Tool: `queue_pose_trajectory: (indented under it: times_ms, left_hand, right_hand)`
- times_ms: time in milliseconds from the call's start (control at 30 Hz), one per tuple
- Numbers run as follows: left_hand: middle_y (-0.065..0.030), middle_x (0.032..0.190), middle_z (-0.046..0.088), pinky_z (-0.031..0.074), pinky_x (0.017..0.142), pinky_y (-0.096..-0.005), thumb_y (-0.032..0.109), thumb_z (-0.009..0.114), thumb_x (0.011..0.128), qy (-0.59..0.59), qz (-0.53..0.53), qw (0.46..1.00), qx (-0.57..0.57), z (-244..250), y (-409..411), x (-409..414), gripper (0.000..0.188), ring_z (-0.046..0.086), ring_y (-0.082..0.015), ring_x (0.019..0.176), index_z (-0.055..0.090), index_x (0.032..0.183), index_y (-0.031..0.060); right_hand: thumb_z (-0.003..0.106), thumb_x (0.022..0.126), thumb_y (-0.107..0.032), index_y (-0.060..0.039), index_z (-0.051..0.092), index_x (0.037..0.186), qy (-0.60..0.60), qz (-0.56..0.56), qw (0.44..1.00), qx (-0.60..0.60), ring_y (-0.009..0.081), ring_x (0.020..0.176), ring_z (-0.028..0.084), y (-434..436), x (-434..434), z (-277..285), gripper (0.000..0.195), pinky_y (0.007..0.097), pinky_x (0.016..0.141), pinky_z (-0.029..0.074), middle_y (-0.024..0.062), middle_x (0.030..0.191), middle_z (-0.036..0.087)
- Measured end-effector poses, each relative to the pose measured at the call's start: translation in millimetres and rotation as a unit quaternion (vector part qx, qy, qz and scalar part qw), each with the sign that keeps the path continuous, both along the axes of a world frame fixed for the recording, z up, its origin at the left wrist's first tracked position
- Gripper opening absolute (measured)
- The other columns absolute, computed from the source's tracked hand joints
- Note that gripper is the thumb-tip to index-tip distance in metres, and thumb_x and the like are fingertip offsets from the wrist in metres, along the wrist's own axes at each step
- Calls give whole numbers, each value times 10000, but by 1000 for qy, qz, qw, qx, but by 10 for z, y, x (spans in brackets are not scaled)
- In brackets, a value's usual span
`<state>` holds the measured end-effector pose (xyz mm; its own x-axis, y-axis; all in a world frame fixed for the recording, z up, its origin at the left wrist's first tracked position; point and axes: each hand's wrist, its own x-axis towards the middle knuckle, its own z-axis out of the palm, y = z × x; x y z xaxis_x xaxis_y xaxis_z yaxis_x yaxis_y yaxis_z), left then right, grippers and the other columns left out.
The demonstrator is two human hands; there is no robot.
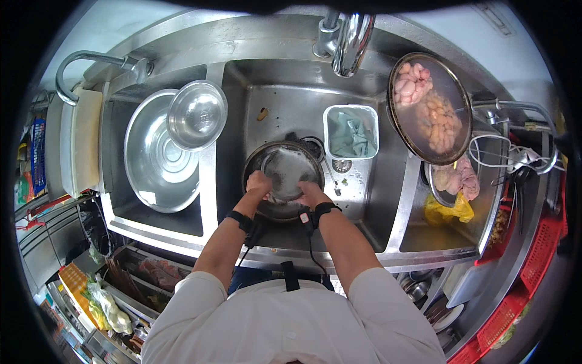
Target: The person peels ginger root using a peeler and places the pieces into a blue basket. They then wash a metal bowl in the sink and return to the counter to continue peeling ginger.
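Both hands grip a round metal pan or bowl point(287, 175) with wet, cloudy contents or suds on its surface. My left hand point(259, 184) has its near left rim, and my right hand point(313, 193) has its near right side. Beneath it lies a larger dark round pan point(254, 159) in the middle sink basin point(291, 104). A dark scouring pad point(311, 146) and a long-handled metal utensil point(331, 173) lie behind and to the right of the pans. A white-rimmed square tub point(351, 157) holds a pale green cloth point(352, 134) in water.
A large steel basin point(136, 182) and a smaller steel bowl point(198, 116) occupy the left sink. At upper right, a round pan point(395, 123) holds raw meat pieces point(439, 120) in liquid. A chrome faucet point(352, 45) reaches over the middle basin; a yellow bag point(448, 209) lies in the right sink.
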<state>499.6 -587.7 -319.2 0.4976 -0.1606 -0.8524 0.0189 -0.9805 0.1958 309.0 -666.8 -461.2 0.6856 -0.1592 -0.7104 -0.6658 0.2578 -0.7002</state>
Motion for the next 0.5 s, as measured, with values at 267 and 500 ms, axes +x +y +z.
queue_pose_trajectory:
  times_ms: [267, 500]
  left_hand:
    - [-279, 1199, 553, 419, 965, -465, 416, 440, 919, -49, -139, 982, -115, -712, 510, 246, 572, 505, -445, 1137, 442, 1261, -43]
    - [-249, 1194, 564, 417, 974, -389, 376, 511, 878, 35, -327, 938, -105, -844, 359, -275, 541, 540, -362, 1123, 456, 1307, 53]
  right_hand:
    - [597, 787, -118, 51, 536, 1134, 139, -246, 956, -79, 417, 934, 604, 3, 277, 395, 392, 483, 791, 504, 240, 1027, 616]
    - [613, 739, -132, 36, 539, 819, 138, -145, 880, -432, 469, 800, 582, -38, 255, 956, 200, 510, 713, 462, 271, 780, 596]
